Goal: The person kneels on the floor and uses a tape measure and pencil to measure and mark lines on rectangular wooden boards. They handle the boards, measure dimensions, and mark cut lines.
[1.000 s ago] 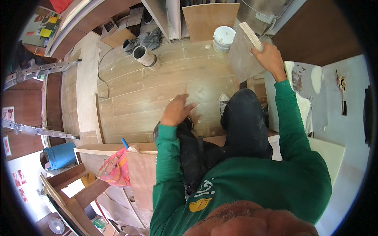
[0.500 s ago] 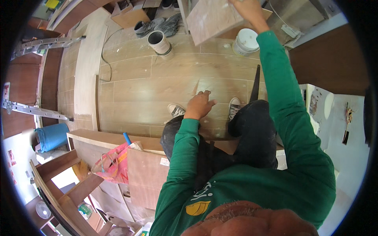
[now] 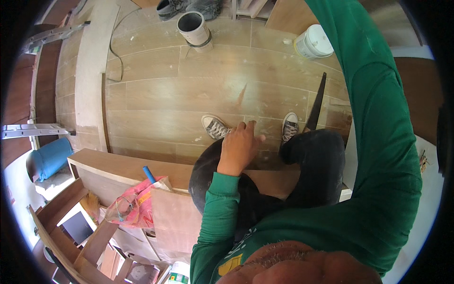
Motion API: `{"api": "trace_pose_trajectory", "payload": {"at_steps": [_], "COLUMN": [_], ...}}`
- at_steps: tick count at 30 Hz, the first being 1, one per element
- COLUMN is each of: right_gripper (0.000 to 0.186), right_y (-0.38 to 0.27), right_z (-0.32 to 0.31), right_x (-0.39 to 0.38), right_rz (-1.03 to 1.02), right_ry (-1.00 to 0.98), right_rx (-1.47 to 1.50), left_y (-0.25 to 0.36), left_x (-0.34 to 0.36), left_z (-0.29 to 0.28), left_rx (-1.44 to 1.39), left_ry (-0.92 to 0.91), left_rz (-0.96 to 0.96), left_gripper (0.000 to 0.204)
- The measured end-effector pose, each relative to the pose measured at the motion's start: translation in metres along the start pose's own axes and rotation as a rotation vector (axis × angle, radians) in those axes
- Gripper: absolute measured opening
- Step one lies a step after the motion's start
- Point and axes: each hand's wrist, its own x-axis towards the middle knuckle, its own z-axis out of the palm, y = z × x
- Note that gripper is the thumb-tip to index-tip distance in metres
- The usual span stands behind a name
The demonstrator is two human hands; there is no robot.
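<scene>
My left hand (image 3: 240,147) hangs in front of my left knee, above the floor, with its fingers loosely bent, a little apart and holding nothing. My right arm (image 3: 373,80) in its green sleeve reaches far up past the top edge, so the right hand is out of the picture. Nearest to that arm stands a white lidded bucket (image 3: 314,41), with a brown wooden board (image 3: 292,18) just left of it. A dark, tapering hand saw (image 3: 317,102) lies beside my right shoe (image 3: 290,126); my knee hides its handle end.
A grey-white open pail (image 3: 195,31) stands at the far side by dark boots (image 3: 203,6). At left are a long pale plank (image 3: 92,71), an aluminium ladder (image 3: 35,130) and a blue roll (image 3: 51,158). A pink bag (image 3: 135,206) rests on the wooden cabinet frame (image 3: 118,163).
My right hand, earlier at a pale board at the top, has gone out past the upper edge; that pale board no longer shows. The view has shifted, and my left hand stays near my knee.
</scene>
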Motion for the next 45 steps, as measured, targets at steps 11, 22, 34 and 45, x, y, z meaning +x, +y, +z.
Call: {"api": "trace_pose_trajectory", "payload": {"at_steps": [11, 22, 34, 45], "right_gripper": [0.075, 0.109, 0.109, 0.075], "right_y": [-0.026, -0.058, 0.000, 0.135], "right_z": [-0.037, -0.026, -0.071, -0.136], "right_x": [-0.023, -0.241, -0.211, -0.260], "right_rz": [-0.019, -0.128, 0.102, 0.552], "right_ry": [-0.183, -0.335, -0.412, -0.363], "right_rx": [0.600, 0.699, 0.603, 0.916], "left_y": [0.006, 0.010, 0.070, 0.124], "left_x": [0.002, 0.035, 0.287, 0.460], "left_z": [0.003, -0.026, -0.100, -0.224], "left_rx": [-0.042, -0.343, 0.065, 0.471], "left_ry": [0.028, 0.670, 0.837, 1.024], "left_rz": [0.050, -0.215, 0.294, 0.137], "left_gripper": [0.052, 0.093, 0.084, 0.064]}}
